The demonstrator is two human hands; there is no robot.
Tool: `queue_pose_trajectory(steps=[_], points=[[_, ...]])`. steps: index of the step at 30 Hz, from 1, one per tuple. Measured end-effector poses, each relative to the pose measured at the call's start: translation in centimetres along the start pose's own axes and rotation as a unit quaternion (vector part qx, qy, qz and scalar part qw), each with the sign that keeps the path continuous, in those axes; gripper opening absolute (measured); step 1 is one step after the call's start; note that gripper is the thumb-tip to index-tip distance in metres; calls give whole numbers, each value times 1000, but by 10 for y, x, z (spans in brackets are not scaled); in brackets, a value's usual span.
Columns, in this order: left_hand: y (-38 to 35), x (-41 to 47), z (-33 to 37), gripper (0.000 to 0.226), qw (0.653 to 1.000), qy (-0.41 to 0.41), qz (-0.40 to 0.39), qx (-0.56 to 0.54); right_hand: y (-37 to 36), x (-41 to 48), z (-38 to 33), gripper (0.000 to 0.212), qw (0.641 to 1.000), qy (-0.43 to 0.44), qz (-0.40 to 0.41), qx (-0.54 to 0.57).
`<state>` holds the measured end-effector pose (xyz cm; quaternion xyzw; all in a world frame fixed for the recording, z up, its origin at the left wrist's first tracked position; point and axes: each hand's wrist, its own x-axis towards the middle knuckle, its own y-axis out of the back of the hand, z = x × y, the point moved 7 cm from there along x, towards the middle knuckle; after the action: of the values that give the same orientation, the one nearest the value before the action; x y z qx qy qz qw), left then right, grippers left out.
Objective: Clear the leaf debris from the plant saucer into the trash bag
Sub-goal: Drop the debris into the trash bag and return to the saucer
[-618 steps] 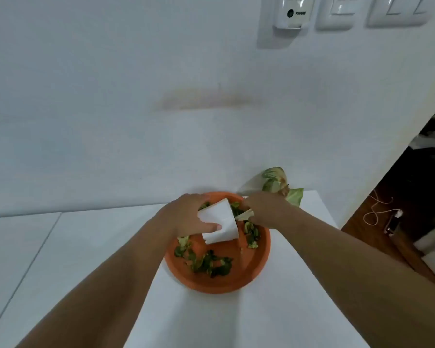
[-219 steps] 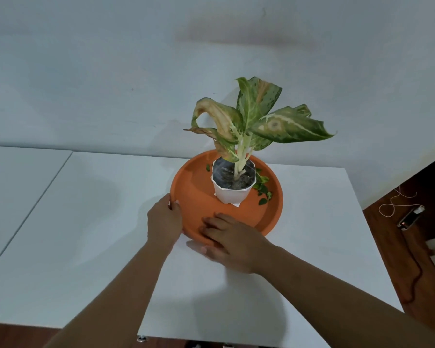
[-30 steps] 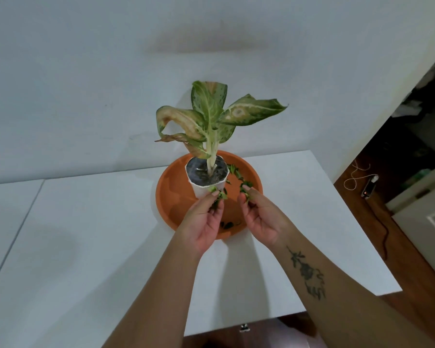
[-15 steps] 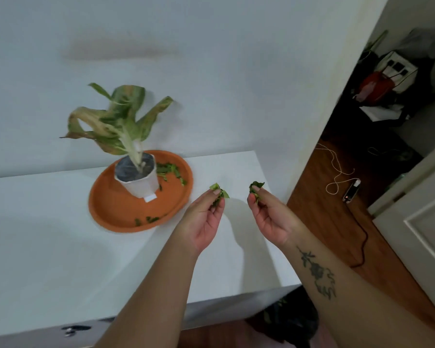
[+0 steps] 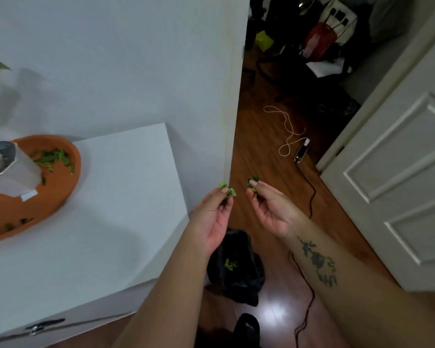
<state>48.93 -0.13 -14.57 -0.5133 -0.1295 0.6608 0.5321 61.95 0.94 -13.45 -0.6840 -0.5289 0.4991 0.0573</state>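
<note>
The orange saucer (image 5: pixel 48 197) sits at the left on the white table, with a white plant pot (image 5: pixel 13 177) standing in it and green leaf debris (image 5: pixel 52 158) lying on its far and near sides. My left hand (image 5: pixel 212 213) pinches a small clump of leaf bits (image 5: pixel 227 192) just past the table's right edge. My right hand (image 5: pixel 271 207) pinches another clump of leaf bits (image 5: pixel 253 183) beside it. Both hands hang over the floor, above an open black trash bag (image 5: pixel 239 267) that holds some green scraps.
The white table (image 5: pixel 116 217) ends at a wall corner (image 5: pixel 232 121). On the wooden floor lie a white cord (image 5: pixel 286 129), a phone (image 5: pixel 301 153) and a dark cable (image 5: pixel 309 292). A white panelled door (image 5: pixel 399 187) stands at the right. Clutter fills the far room.
Both hands lifted leaf bits from the saucer and carried them right, off the table's edge. My view swung right and down, bringing the trash bag on the floor into sight.
</note>
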Motion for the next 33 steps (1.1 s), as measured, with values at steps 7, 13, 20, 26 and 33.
queue_pose_trajectory(steps=[7, 13, 20, 26, 33], points=[[33, 34, -68, 11, 997, 31, 61, 20, 70, 34, 10, 9, 998, 3, 65, -19], [110, 78, -118, 11, 985, 50, 145, 81, 148, 88, 57, 12, 992, -23, 91, -83], [216, 142, -177, 29, 958, 97, 216, 159, 254, 172, 144, 9, 981, -63, 111, -148], [280, 187, -215, 23, 926, 142, 205, 285, 317, 226, 196, 22, 958, -101, 140, -228], [307, 208, -234, 64, 899, 207, 187, 339, 342, 242, 216, 49, 906, -178, 110, -369]])
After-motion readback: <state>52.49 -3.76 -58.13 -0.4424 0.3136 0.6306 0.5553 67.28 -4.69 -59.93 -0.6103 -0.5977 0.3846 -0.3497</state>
